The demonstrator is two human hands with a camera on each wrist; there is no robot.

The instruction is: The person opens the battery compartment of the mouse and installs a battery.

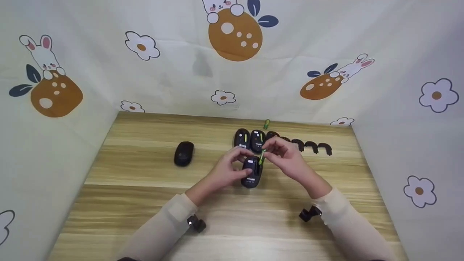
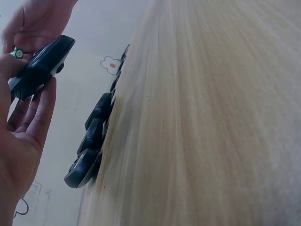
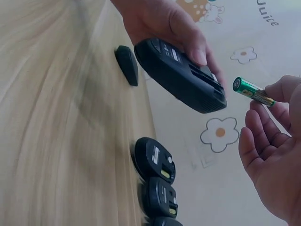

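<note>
My left hand [image 1: 229,167] grips a black computer mouse [image 3: 181,77] above the table, its underside turned up and the battery slot uncovered. The left thumb lies across the underside by the slot. Between the thumb and fingers of my right hand [image 1: 286,158] is a green battery [image 3: 253,91], held just off the mouse's slot end in the right wrist view. In the left wrist view only the battery's end [image 2: 18,53] shows behind the mouse, and the left fingers [image 2: 43,110] support the mouse from below.
Behind the hands, upturned mice [image 1: 241,137] with batteries in them stand in a row. Several curved black covers [image 1: 325,148] continue it rightward. Another green battery [image 1: 266,124] lies at the table's back edge. A black mouse [image 1: 183,153] sits to the left. Patterned cloth walls surround the wooden table [image 1: 137,203].
</note>
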